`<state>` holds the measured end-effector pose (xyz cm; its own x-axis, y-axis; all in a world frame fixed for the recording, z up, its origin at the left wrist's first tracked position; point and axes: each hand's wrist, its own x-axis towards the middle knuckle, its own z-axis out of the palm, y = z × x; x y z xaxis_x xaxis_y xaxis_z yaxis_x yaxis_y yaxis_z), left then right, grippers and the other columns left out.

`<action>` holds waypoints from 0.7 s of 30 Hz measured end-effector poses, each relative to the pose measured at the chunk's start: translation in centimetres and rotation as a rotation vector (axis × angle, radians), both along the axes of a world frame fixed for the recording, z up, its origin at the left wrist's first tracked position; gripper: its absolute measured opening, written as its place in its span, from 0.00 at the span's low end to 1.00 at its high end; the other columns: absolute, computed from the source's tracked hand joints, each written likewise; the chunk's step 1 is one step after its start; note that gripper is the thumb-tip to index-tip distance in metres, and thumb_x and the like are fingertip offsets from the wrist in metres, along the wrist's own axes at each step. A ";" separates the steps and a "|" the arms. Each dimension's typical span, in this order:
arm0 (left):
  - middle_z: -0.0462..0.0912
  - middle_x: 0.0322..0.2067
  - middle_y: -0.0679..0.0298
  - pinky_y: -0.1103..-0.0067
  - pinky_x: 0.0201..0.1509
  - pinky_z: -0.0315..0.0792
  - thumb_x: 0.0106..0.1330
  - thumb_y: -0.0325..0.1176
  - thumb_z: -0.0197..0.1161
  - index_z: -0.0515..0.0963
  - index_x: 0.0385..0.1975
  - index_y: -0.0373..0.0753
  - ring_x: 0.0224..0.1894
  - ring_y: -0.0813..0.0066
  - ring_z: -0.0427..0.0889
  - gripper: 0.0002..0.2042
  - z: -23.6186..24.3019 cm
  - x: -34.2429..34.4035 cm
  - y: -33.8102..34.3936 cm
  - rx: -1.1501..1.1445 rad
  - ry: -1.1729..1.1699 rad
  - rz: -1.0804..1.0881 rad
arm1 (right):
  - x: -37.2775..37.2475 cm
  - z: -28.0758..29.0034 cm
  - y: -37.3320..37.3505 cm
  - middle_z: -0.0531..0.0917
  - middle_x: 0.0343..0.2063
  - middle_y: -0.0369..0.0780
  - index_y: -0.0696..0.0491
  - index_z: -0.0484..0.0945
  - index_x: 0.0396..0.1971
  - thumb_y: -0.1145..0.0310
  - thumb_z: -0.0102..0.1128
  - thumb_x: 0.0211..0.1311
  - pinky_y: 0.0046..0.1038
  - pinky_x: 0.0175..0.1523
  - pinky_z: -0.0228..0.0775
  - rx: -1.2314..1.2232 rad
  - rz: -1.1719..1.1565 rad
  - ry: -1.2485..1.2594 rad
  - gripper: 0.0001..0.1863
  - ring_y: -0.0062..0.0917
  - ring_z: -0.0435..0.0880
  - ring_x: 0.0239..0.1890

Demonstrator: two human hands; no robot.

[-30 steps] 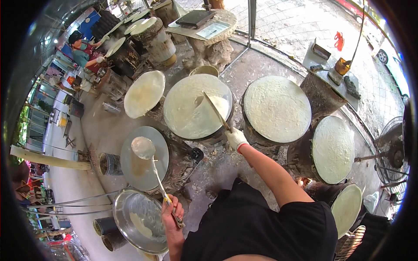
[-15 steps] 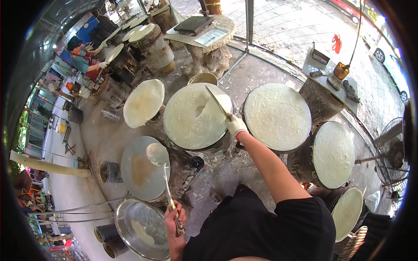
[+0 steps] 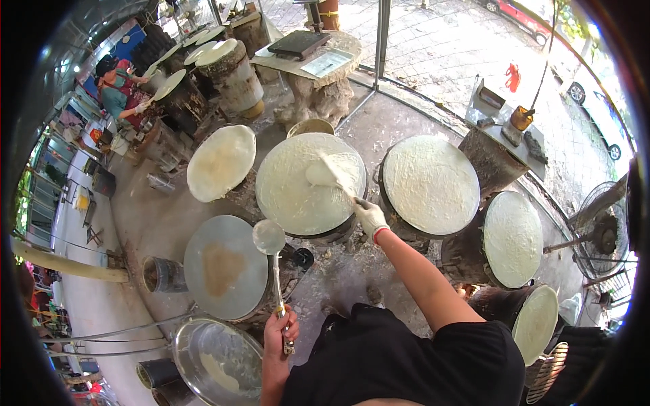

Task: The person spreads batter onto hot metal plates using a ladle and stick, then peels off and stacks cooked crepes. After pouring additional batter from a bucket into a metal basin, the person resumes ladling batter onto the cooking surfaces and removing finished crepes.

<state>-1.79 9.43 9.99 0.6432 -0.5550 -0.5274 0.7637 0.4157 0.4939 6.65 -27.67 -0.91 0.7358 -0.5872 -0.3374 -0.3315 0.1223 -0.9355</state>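
Observation:
My right hand (image 3: 370, 216), in a pale glove with a red cuff, grips a long flat spatula (image 3: 336, 172) whose blade lies over the batter on the center griddle (image 3: 291, 199), beside a soft patch of folded batter. My left hand (image 3: 280, 330) is closed around the long handle of a metal ladle (image 3: 269, 237), its bowl held near the right edge of the lower-left griddle (image 3: 203, 260), which has a brown stain. Below that, a large steel basin (image 3: 186, 355) holds some pale batter.
Batter-coated griddles (image 3: 430, 183) stand to my right, and a round pale sheet (image 3: 220, 162) is at upper left. A stone table (image 3: 338, 54) with a dark scale is at the back, a co-worker (image 3: 118, 95) at far upper left, a fan (image 3: 602, 230) at far right.
My left hand has moved the ladle rightward, away from the middle of the lower-left griddle. The spatula blade has shifted over the batter, and the bare gap beside it now looks covered.

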 end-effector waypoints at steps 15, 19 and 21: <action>0.65 0.22 0.66 0.87 0.15 0.59 0.70 0.32 0.46 0.70 0.40 0.36 0.14 0.86 0.59 0.08 -1.7 -0.3 -5.3 -0.055 0.193 -0.014 | 2.4 -4.7 -4.8 0.84 0.31 0.43 0.51 0.77 0.50 0.56 0.54 0.57 0.27 0.43 0.70 -0.193 0.344 0.056 0.22 0.25 0.81 0.34; 0.65 0.20 0.67 0.86 0.12 0.56 0.70 0.32 0.47 0.69 0.34 0.38 0.12 0.86 0.59 0.06 -2.4 0.9 -5.4 0.069 0.217 -0.015 | 4.8 0.8 -7.2 0.82 0.26 0.40 0.55 0.78 0.48 0.61 0.54 0.60 0.26 0.36 0.70 -0.043 0.286 0.105 0.19 0.21 0.77 0.27; 0.63 0.18 0.68 0.85 0.12 0.56 0.68 0.31 0.48 0.68 0.33 0.39 0.11 0.85 0.59 0.04 -2.5 2.7 -6.6 0.171 0.142 -0.055 | 5.2 -1.9 -8.3 0.82 0.26 0.39 0.55 0.78 0.48 0.60 0.55 0.60 0.25 0.34 0.70 -0.083 0.256 0.092 0.20 0.21 0.77 0.25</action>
